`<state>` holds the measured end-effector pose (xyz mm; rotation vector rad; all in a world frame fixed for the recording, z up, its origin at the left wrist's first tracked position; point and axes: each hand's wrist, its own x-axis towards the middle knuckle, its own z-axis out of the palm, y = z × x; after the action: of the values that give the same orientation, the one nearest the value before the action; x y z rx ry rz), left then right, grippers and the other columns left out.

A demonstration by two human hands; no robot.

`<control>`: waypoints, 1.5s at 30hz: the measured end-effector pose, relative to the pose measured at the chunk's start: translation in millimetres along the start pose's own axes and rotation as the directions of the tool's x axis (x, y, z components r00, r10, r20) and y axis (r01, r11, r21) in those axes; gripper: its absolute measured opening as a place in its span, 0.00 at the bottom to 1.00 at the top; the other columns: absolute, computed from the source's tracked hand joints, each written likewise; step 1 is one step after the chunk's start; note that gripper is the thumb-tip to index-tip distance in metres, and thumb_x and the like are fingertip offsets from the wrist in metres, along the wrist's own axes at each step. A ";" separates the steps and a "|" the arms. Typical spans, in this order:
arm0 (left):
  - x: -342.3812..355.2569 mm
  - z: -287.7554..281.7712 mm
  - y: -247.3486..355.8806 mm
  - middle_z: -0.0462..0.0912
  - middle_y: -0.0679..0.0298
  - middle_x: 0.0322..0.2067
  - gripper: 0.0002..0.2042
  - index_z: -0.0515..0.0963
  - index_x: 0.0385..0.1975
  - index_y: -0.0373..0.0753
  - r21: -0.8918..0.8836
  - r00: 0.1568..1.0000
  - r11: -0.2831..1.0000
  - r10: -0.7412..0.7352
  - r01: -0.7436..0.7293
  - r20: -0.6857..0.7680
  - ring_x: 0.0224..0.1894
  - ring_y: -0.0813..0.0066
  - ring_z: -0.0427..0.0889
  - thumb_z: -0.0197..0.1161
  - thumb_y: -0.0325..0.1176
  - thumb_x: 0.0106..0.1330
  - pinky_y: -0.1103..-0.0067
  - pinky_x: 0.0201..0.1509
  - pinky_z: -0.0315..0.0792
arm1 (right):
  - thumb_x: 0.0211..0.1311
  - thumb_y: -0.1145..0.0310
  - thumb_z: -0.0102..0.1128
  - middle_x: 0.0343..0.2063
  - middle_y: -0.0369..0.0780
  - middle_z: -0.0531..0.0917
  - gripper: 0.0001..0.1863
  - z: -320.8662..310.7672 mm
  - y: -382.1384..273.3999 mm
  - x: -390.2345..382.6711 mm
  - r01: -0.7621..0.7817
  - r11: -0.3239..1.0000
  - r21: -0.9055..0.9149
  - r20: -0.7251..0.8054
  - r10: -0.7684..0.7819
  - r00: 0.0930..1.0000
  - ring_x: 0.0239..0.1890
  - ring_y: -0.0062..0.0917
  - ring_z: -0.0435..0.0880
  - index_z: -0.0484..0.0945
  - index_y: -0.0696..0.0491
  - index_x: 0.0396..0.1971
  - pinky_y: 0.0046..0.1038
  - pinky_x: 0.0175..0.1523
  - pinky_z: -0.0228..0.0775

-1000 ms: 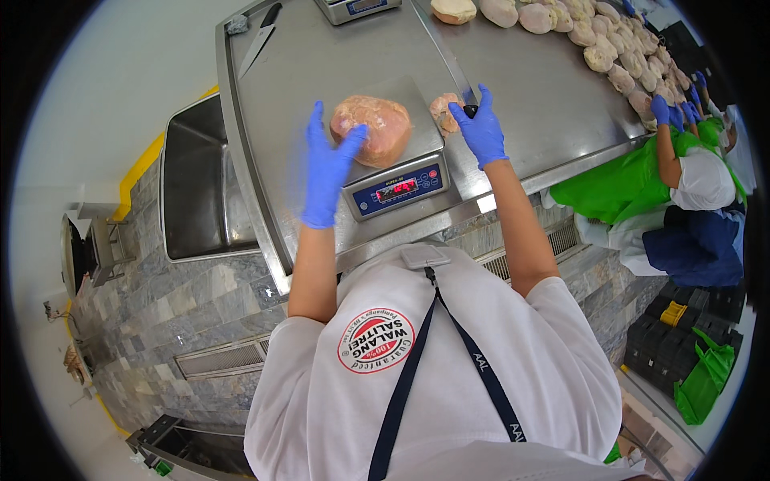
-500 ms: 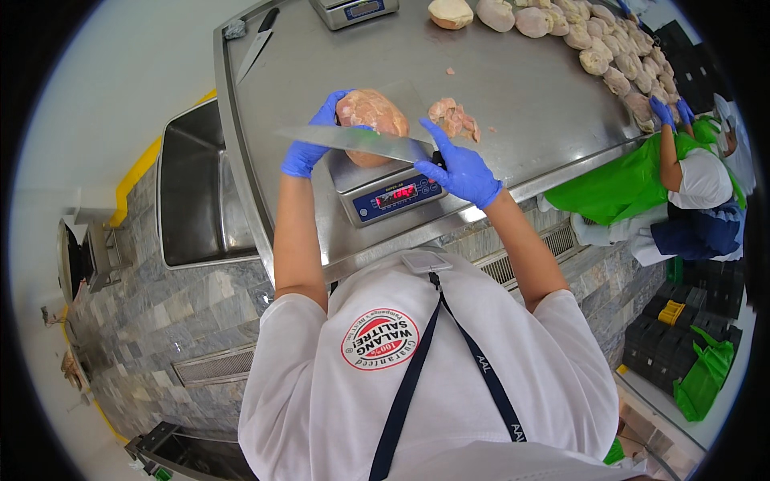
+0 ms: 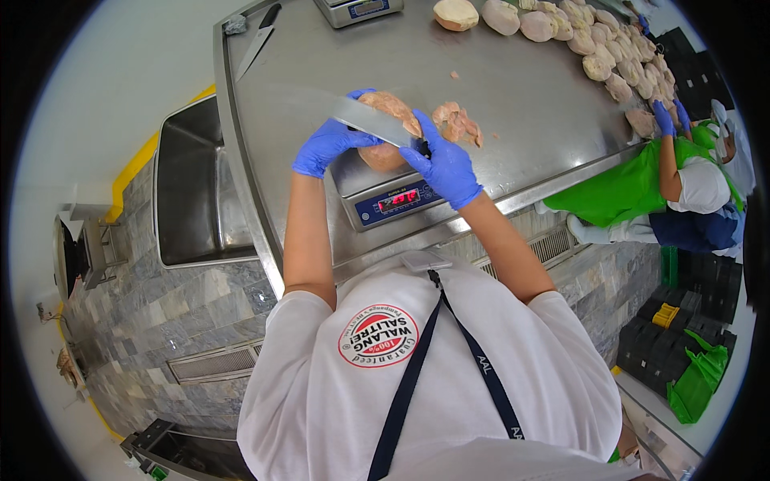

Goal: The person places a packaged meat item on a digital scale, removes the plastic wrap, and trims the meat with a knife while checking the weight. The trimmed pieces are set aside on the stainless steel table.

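Observation:
My left hand [image 3: 325,147], in a blue glove, grips a large rounded lump of raw meat [image 3: 383,157] from its left side. The lump is over the platform of a digital scale [image 3: 397,202]; I cannot tell whether it touches the platform. My right hand [image 3: 449,168], also gloved in blue, is closed round the black handle of a knife. The wide knife blade [image 3: 373,122] points left across the lump and hides part of it. Just beyond my right hand, a small pile of meat trimmings [image 3: 457,126] lies on the steel table [image 3: 529,104].
Another knife [image 3: 258,44] lies at the table's far left, near a second scale [image 3: 358,10]. Many pale meat lumps [image 3: 597,64] cover the far right, where a co-worker in a green apron [image 3: 601,184] has gloved hands on them. A steel sink [image 3: 188,192] adjoins the left edge.
The lump has risen and turned slightly in my left hand. The knife has swung to a steeper slant, its tip moving right, and my right hand has shifted a little left.

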<state>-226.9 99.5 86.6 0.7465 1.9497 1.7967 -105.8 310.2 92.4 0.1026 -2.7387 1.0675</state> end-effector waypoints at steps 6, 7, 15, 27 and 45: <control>2.7 -12.9 -16.6 0.73 0.60 0.57 0.39 0.65 0.62 0.37 -0.073 0.998 0.997 -0.035 0.039 0.061 0.61 0.70 0.69 0.78 0.41 0.51 0.73 0.69 0.61 | 0.65 0.45 0.58 0.24 0.44 0.79 0.39 -1.6 1.6 0.2 -0.226 0.910 0.348 0.183 0.171 0.968 0.25 0.32 0.75 0.58 0.46 0.71 0.31 0.36 0.71; 3.7 -12.3 -10.3 0.73 0.60 0.57 0.38 0.65 0.62 0.38 -0.106 0.997 0.994 -0.019 0.027 0.078 0.60 0.70 0.70 0.77 0.42 0.52 0.73 0.68 0.62 | 0.66 0.48 0.58 0.25 0.43 0.78 0.37 -8.2 6.3 -0.3 -0.278 0.878 0.391 0.263 0.183 0.947 0.24 0.28 0.72 0.58 0.46 0.71 0.28 0.37 0.70; 19.3 -13.3 -21.0 0.71 0.61 0.59 0.36 0.64 0.64 0.39 0.122 0.985 0.992 0.006 -0.027 0.170 0.63 0.70 0.68 0.73 0.41 0.57 0.73 0.69 0.61 | 0.65 0.42 0.55 0.24 0.46 0.80 0.40 -37.3 31.3 -2.9 0.093 0.995 0.031 0.235 -0.098 0.967 0.26 0.35 0.81 0.57 0.45 0.71 0.34 0.36 0.72; -12.5 4.5 3.1 0.70 0.57 0.60 0.43 0.61 0.66 0.37 -0.081 0.999 0.996 -0.035 0.031 -0.039 0.65 0.66 0.66 0.77 0.40 0.51 0.72 0.71 0.58 | 0.66 0.46 0.55 0.31 0.48 0.82 0.40 -26.4 10.4 -5.5 -0.088 0.958 0.273 0.226 0.025 0.974 0.33 0.36 0.82 0.54 0.48 0.72 0.33 0.44 0.72; 24.6 -8.9 -14.2 0.73 0.59 0.56 0.39 0.62 0.63 0.39 0.233 0.991 0.965 0.101 -0.118 0.083 0.58 0.70 0.72 0.76 0.41 0.53 0.74 0.63 0.68 | 0.62 0.40 0.57 0.39 0.53 0.81 0.46 -28.5 12.9 22.4 0.007 1.000 -0.019 0.321 0.000 0.947 0.42 0.44 0.83 0.52 0.47 0.73 0.36 0.47 0.73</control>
<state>-253.4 107.1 75.2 0.9988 2.1373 1.5888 -124.9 339.1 109.1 0.3039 -3.0328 1.1090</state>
